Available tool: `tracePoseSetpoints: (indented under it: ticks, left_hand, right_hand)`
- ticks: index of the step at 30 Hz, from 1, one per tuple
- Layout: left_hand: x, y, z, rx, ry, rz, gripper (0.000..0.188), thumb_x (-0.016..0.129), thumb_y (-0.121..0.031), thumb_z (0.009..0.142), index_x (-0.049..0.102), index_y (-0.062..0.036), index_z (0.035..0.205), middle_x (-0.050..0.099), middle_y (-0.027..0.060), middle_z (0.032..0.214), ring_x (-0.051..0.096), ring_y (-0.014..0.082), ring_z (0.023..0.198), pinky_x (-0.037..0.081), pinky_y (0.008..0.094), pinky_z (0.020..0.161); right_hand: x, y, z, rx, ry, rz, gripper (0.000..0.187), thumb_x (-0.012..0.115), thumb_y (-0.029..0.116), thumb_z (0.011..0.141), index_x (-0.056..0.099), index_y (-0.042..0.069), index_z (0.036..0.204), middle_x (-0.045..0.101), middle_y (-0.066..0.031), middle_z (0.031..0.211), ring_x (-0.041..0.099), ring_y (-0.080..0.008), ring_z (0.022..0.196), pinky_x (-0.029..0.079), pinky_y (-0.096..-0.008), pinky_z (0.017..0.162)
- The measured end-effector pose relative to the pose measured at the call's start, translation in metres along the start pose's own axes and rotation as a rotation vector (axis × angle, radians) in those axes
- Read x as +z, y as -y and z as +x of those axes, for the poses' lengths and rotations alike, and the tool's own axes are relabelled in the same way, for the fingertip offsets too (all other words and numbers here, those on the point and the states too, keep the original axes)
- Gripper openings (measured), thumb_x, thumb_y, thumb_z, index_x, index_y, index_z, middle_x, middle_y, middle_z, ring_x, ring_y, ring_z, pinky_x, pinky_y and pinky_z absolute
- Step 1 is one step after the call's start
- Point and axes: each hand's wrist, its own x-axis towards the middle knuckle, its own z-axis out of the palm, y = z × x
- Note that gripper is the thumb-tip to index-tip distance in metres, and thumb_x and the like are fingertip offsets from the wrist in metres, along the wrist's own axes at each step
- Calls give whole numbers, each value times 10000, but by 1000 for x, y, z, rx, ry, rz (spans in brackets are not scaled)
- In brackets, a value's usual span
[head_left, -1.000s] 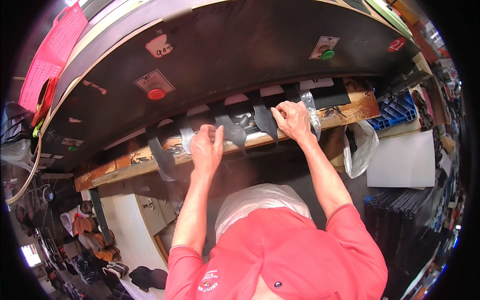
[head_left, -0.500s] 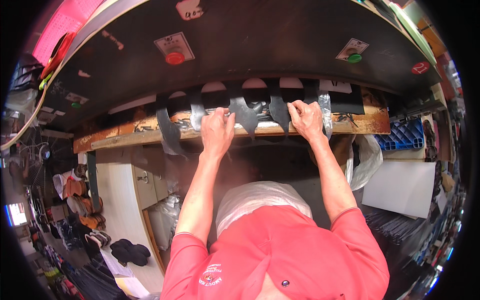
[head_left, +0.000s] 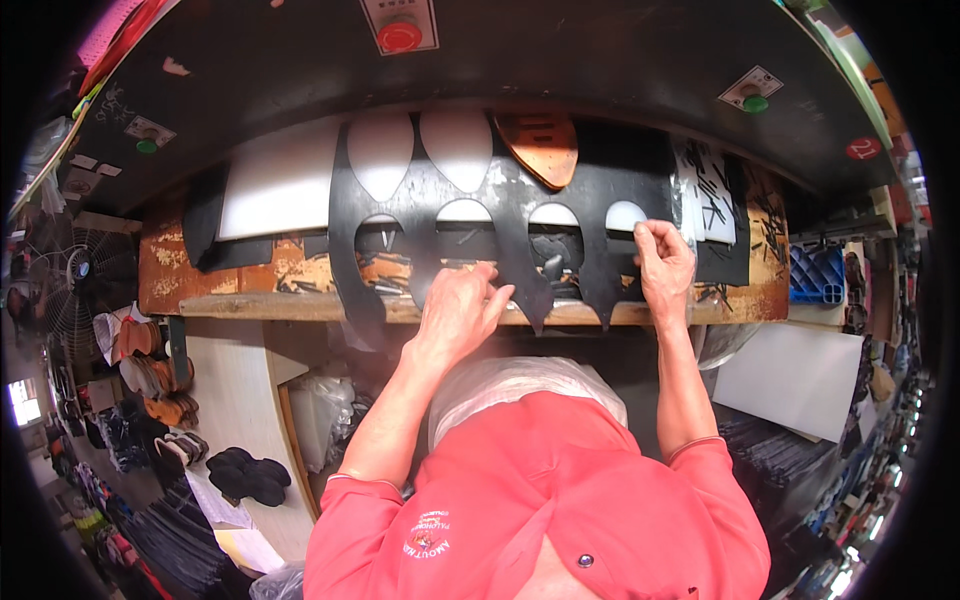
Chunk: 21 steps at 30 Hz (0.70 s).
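A black sheet with rows of sole-shaped cut-outs lies on the worn bench, its near edge hanging in pointed strips over the front. White board shows through the holes. On the sheet at the back rests an orange-brown, sole-shaped cutting die with dark slots. My left hand is over the bench's front edge, beside one of the strips, thumb and fingers apart and slightly bent. With thumb and fingertips pinched together, my right hand holds the sheet at its right side, beside the rightmost cut-out. Its fingertips partly hide that edge.
Overhead spans a dark machine beam with a red button and green buttons. White board lies at the left of the bench, black scraps at the right. A fan stands far left; a blue crate sits right.
The view has shifted, and more of the black sheet and the cutting die now show. My left hand has come off its strip, nearer me; my right hand has moved right along the sheet.
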Motion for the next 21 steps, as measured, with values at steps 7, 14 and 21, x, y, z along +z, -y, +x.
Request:
tracePoseSetpoints:
  ticks: [7,14,21]
  left_hand:
    - [-8,28,97,102,-193,48,386,795,-150,933,671,-13,1272,715,211,1254,674,399,1204,540,483,984]
    - [10,43,122,157,-124,130,616,849,-192,893,598,29,1410,564,227,1537,479,443,1484,380,570,1222]
    - [6,22,136,97,-216,-1,600,873,-184,860,628,18,1369,628,227,1409,578,427,1343,481,537,1080]
  right_hand:
    - [107,50,91,-409,243,-549,889,906,359,816,535,-23,1528,488,-286,1583,537,-419,1397,441,-470,1187]
    - [137,54,119,-461,241,-670,823,808,283,696,645,31,1462,447,-377,1571,481,-527,1369,453,-526,1165]
    - [90,69,150,17,482,169,808,854,89,743,581,-92,1482,595,-168,1471,581,-244,1344,469,-353,1133]
